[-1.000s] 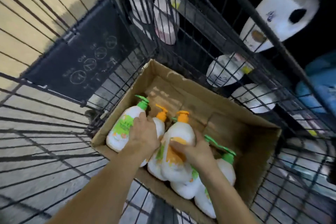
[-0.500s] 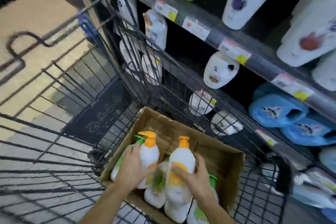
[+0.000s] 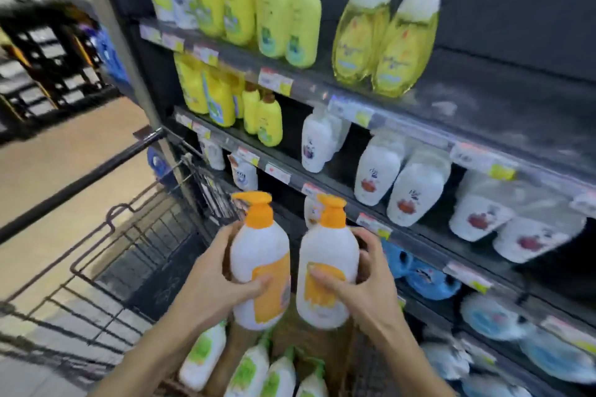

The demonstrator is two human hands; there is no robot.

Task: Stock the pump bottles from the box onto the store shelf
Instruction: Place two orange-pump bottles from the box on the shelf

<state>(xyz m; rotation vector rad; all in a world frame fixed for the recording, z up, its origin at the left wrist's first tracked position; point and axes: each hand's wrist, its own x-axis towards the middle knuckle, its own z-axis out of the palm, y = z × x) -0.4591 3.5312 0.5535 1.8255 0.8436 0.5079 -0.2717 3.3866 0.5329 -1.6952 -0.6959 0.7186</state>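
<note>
Each of my hands holds an upright white pump bottle with an orange pump and orange label. My left hand grips the left orange-pump bottle; my right hand grips the right orange-pump bottle. Both bottles are raised above the cardboard box and in front of the store shelf. Several white bottles with green labels lie in the box below.
The box sits in a black wire cart beside the shelving. Upper shelves hold yellow and green bottles; the middle shelf holds white bottles; lower shelves hold blue packs. A tan floor aisle runs at left.
Both hands have lifted the two orange-pump bottles out of the box and up toward the shelves. My view has tilted up from the cart to the shelving.
</note>
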